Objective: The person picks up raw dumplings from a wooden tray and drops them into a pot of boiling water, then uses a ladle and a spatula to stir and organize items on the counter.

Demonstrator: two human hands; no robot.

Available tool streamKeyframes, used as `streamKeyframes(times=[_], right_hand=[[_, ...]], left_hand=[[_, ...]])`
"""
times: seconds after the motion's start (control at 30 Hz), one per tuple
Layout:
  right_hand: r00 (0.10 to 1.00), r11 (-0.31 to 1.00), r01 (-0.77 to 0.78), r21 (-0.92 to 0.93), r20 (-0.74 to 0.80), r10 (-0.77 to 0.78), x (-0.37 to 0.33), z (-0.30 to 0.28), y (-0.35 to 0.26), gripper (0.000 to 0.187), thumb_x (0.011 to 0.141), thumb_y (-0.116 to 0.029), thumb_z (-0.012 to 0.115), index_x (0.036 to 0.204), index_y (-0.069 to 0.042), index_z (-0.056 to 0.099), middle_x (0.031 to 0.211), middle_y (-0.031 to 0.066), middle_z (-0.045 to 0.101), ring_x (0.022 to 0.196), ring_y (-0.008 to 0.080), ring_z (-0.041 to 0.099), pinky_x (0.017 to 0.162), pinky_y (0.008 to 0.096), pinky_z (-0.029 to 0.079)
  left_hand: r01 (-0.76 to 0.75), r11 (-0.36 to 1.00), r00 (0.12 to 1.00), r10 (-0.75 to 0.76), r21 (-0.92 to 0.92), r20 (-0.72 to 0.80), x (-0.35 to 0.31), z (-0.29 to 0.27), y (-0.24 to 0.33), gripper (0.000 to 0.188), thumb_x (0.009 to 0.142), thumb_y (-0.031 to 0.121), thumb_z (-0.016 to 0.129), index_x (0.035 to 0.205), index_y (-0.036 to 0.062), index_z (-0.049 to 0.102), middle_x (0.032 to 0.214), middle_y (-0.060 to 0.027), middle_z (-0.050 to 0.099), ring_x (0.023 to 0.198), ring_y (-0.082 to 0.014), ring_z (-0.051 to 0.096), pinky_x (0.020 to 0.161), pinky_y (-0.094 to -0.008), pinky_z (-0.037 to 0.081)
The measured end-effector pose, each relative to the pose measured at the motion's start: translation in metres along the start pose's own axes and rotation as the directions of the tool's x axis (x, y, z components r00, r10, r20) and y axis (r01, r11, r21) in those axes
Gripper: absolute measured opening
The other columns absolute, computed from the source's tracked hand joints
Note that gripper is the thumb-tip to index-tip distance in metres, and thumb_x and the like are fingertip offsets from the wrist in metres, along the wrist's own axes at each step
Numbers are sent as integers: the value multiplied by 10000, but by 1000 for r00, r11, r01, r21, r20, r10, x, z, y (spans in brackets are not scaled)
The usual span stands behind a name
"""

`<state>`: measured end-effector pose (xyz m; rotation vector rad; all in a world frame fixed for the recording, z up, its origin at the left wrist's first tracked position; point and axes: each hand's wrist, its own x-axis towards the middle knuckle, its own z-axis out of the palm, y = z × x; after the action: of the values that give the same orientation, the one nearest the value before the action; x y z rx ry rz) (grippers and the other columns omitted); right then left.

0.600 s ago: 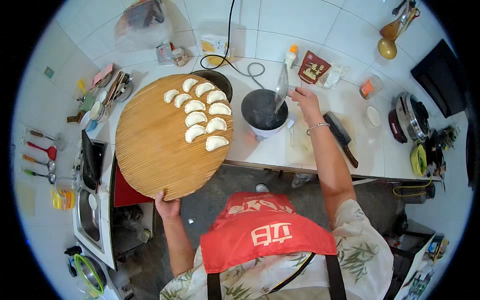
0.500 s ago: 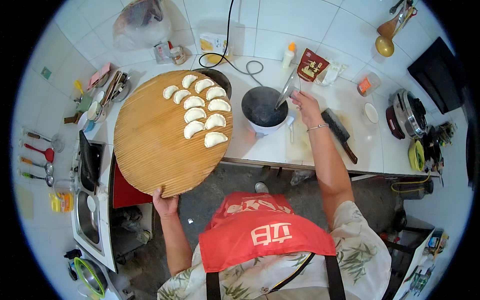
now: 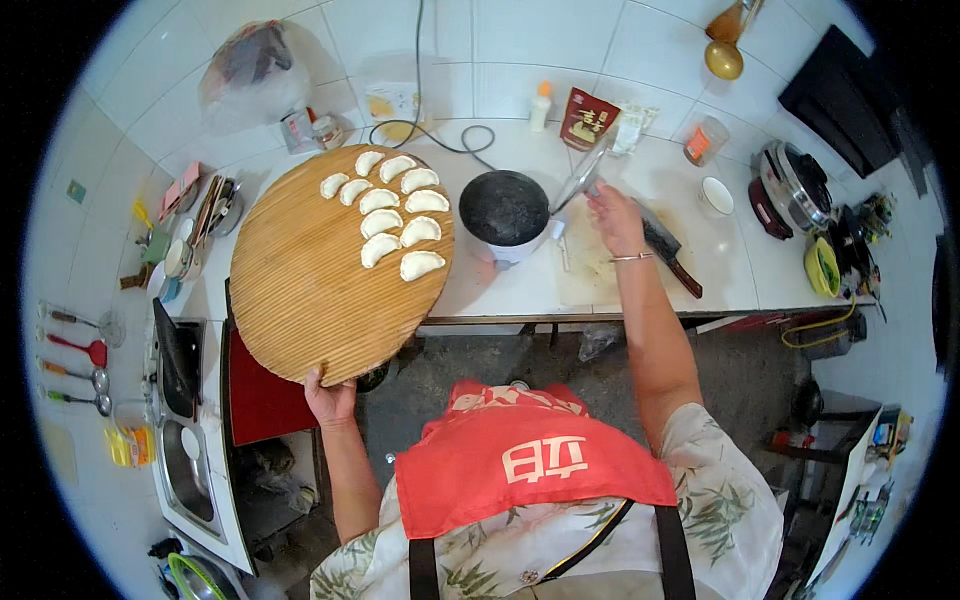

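My left hand grips the near edge of a round ridged wooden board, its thumb on top. Several white crescent dumplings lie along the board's right side; its left part is bare wood. To the right of the board stands a white electric pot with a dark interior and what looks like liquid inside. The pot is uncovered. In my right hand is a clear lid, tilted on edge just right of the pot's rim. My fingers close on its handle side, and the handle itself is mostly hidden.
A cleaver lies on a pale cutting board beyond my right wrist. Behind stand a squeeze bottle, a red pouch and a jar. A small bowl sits rightward. A black cord trails behind the pot. The sink is left.
My right hand has drawn the lid rightward from over the pot's rim, showing more of the pot's inside. My left hand still holds the board. The whole view has shifted slightly.
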<state>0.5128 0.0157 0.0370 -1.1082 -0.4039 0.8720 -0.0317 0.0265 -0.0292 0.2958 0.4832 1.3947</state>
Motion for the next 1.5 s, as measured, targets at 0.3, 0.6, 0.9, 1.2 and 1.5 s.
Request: streamKeyframes(times=[0.3,0.6,0.9,1.2,1.5], right_hand=[[957,12,101,-995,94,-274,-52,-96,70,298,700,-277,627,835,-11,614,763,177,623,712,324,602,643,423,466],[960,-125,175,-977,197,-197,-40,-82,83,312,691,-272,642,870,-16,633,827,186,626,770,345,597,689,431,470],[886,469,438,-767,283,-366,-58,17,33,190,802,-171,595,877,0,623,786,152,626,731,255,614,663,315,476],[446,208,889,-408,874,-191,-112,176,32,300,750,-132,609,1044,-83,574,1100,106,521,1048,282,477,880,415,381],[283,-21,958,-284,958,-48,-96,206,51,335,691,-128,626,1016,-99,548,1178,116,464,1141,269,399,920,436,332]], left_hand=[[53,997,997,-50,-61,63,-9,10,0,388,748,75,578,1129,39,517,1115,-94,576,1039,-247,543,845,-427,473],[-22,994,997,30,110,-71,-23,34,4,371,739,134,594,1096,46,535,1063,-99,592,949,-266,578,693,-390,529],[28,997,1000,-26,70,-17,-22,38,5,487,721,129,602,1178,18,477,1145,-118,552,1060,-286,524,868,-441,468],[13,999,994,-10,32,-106,-27,43,-1,489,709,82,574,1184,28,473,1164,-117,539,1063,-278,533,839,-436,494],[11,999,991,-6,35,-131,-30,51,-3,523,701,85,586,1206,43,457,1191,-109,523,1105,-291,495,904,-460,438]])
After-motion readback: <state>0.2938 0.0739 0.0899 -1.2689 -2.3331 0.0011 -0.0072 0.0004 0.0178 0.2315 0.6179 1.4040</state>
